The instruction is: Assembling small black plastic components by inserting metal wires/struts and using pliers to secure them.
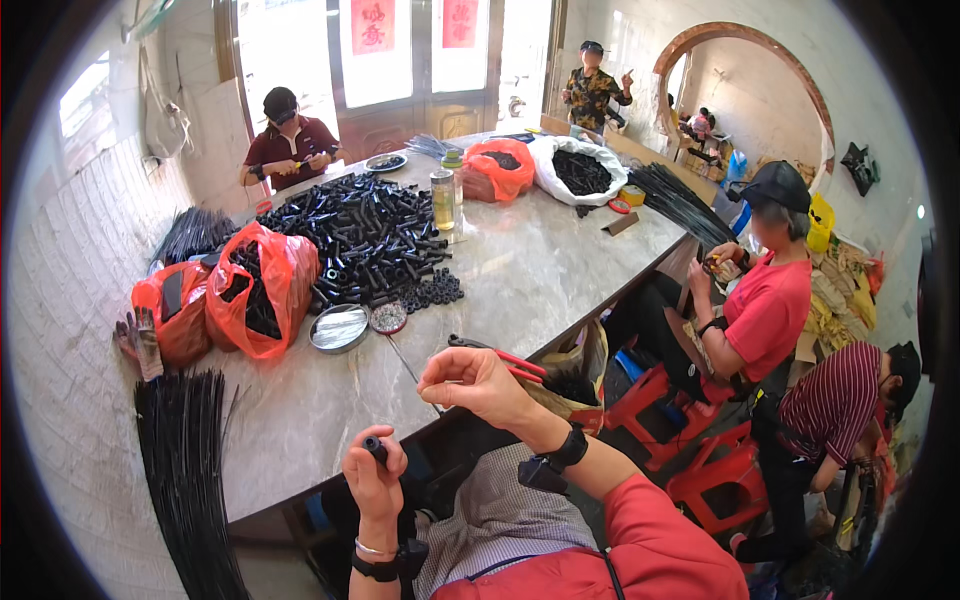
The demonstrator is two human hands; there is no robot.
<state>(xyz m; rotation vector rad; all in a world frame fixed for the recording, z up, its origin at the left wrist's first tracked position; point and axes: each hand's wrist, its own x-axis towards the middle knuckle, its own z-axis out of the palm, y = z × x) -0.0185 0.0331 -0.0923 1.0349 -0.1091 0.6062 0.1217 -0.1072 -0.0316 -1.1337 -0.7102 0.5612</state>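
Observation:
My left hand (372, 478) is closed around a short black tube (376, 449), its open end facing up, just off the table's front edge. Above and to the right of it, my right hand (478, 385) is in a pinch, thumb against fingertips. What it holds, if anything, is too small to make out. A thin dark line runs over the tabletop toward the right fingertips; whether it is a rod or a seam I cannot tell. Red-handled pliers (500, 357) lie just beyond my right hand at the table edge.
On the grey marble table (540, 275) are a heap of black tubular parts (365, 235), a round tin (340, 328), a small dish (388, 318), red plastic bags (262, 290), a white sack (580, 172) and bundled black rods (185, 470). Several people sit or stand around; red stools (640, 410) are at right.

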